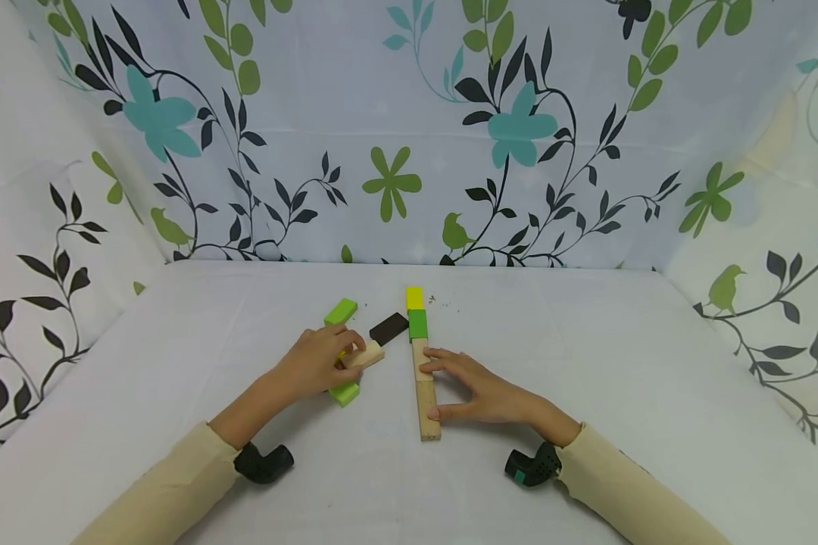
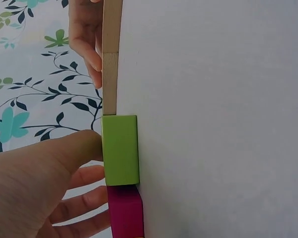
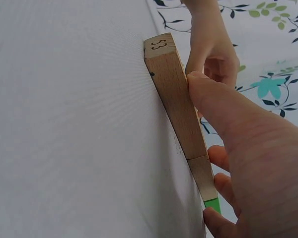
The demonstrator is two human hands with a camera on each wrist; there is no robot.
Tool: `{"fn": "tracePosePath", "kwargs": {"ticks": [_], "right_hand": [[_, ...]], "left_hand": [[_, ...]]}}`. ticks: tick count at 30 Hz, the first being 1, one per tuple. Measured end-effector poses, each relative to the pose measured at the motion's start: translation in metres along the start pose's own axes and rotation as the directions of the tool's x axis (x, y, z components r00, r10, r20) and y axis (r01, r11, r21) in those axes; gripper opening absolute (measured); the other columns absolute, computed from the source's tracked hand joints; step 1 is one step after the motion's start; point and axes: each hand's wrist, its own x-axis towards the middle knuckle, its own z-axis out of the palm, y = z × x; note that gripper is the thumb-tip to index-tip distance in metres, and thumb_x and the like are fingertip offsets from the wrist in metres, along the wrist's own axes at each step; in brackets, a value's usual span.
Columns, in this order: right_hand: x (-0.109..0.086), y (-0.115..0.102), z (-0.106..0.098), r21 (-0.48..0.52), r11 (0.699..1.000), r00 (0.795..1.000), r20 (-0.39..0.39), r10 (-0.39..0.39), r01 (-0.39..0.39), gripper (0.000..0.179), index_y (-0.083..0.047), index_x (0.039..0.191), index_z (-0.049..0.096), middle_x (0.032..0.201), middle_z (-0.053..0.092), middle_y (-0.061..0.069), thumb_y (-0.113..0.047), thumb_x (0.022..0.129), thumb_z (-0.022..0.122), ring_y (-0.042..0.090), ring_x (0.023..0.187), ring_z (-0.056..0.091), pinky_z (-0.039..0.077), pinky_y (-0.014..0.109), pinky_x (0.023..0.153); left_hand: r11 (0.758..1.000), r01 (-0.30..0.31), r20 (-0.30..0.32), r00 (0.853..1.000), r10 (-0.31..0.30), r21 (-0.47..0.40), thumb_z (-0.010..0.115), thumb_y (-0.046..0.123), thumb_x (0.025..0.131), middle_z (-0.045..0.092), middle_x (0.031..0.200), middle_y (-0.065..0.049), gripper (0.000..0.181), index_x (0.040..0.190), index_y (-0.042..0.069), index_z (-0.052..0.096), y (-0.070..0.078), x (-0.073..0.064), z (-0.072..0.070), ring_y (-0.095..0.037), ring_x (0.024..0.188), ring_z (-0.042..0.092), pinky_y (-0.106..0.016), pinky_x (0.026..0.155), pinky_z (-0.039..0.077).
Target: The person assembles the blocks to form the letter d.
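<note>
My left hand (image 1: 316,361) pinches a plain wooden block (image 1: 366,356) between thumb and fingers, over a small group of blocks. A lime green block (image 1: 344,393) shows below this hand, another lime block (image 1: 341,311) beyond it. In the left wrist view, a magenta block (image 2: 125,212) adjoins the nearer lime one. A dark brown block (image 1: 389,328) lies just past the plain block. My right hand (image 1: 485,390) touches a straight row with thumb and fingertips on its right side: a near wooden block (image 1: 427,412), a second wooden block (image 1: 420,359), a green block (image 1: 418,324) and a yellow block (image 1: 414,297).
Everything lies on a white-covered table (image 1: 552,325). A patterned cloth (image 1: 300,136) hangs behind and at both sides. Small dark specks (image 1: 432,300) dot the table near the row's far end. Each wrist carries a black camera mount (image 1: 264,463).
</note>
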Motion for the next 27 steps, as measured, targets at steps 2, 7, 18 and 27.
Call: {"fn": "tracePosePath", "kwargs": {"ticks": [2,7,18,27], "right_hand": [[0.0003,0.0004,-0.0001,-0.001,1.000,1.000,0.000,-0.003,0.003,0.063,-0.019,0.142,0.047,0.161,0.023,0.001,-0.038,0.087,0.072,0.027,0.149,0.012,0.006,0.050,0.119],[0.0006,0.0012,0.0000,-0.008,1.000,1.000,-0.002,-0.011,0.011,0.063,-0.018,0.141,0.047,0.161,0.023,0.001,-0.037,0.087,0.072,0.026,0.149,0.013,0.006,0.049,0.120],[0.0006,0.0019,0.0001,-0.003,1.000,1.000,0.000,-0.014,0.014,0.063,-0.019,0.142,0.046,0.161,0.022,0.000,-0.038,0.087,0.072,0.025,0.149,0.013,0.005,0.049,0.120],[0.0011,0.0025,0.0004,0.000,1.000,1.000,0.001,-0.012,0.012,0.063,-0.020,0.141,0.046,0.161,0.022,0.000,-0.038,0.087,0.072,0.025,0.149,0.013,0.005,0.049,0.120]], "left_hand": [[1.000,0.019,-0.014,1.000,-0.018,0.016,0.071,0.027,0.083,0.061,0.091,-0.002,0.026,0.104,0.011,0.067,0.0010,-0.0004,-0.0003,-0.015,0.079,0.057,-0.045,0.077,0.044],[0.997,0.066,-0.036,0.997,-0.064,0.036,0.070,0.029,0.084,0.062,0.091,-0.003,0.032,0.108,0.010,0.065,0.0020,-0.0001,0.0005,-0.018,0.080,0.058,-0.046,0.077,0.045],[0.992,0.121,-0.049,0.992,-0.120,0.017,0.071,0.032,0.084,0.061,0.089,-0.004,0.036,0.110,0.009,0.065,0.0031,0.0046,0.0018,-0.016,0.076,0.055,-0.040,0.070,0.043],[0.989,0.144,-0.057,0.988,-0.142,0.028,0.071,0.034,0.083,0.061,0.088,-0.004,0.036,0.109,0.009,0.065,0.0042,0.0074,0.0020,-0.018,0.077,0.055,-0.039,0.069,0.043]]}}
